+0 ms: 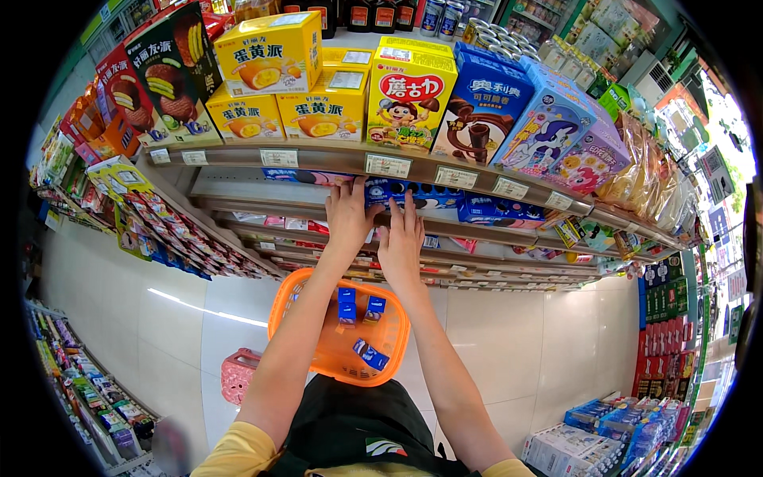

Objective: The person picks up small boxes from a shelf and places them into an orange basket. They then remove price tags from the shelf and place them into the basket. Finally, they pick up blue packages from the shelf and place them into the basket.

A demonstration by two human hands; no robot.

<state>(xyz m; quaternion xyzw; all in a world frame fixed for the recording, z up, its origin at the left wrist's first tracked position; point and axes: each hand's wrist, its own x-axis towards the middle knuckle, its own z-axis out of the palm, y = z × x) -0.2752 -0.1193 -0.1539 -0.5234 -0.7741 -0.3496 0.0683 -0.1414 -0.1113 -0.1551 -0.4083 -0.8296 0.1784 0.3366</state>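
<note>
A blue cookie box [433, 195] lies lengthwise on the shelf below the top ledge. At its left end is my left hand [347, 213], closed around the corner, fingers along the side and thumb at the front. My right hand [401, 241] rests against the box's front with its fingers stretched and apart. Left of them sits a blue-and-pink box [308, 176], and to the right another blue box [501, 210]. Beneath my forearms stands an orange basket [280, 306] holding several small blue packs [370, 354].
Yellow pie boxes [270, 56], a yellow mushroom-snack box [411, 91] and blue boxes [483, 107] line the top shelf, above price tags [388, 165]. A pink stool [238, 375] stands left of the basket on the tiled floor [509, 334]. Blue-and-white packs [576, 445] are stacked at lower right.
</note>
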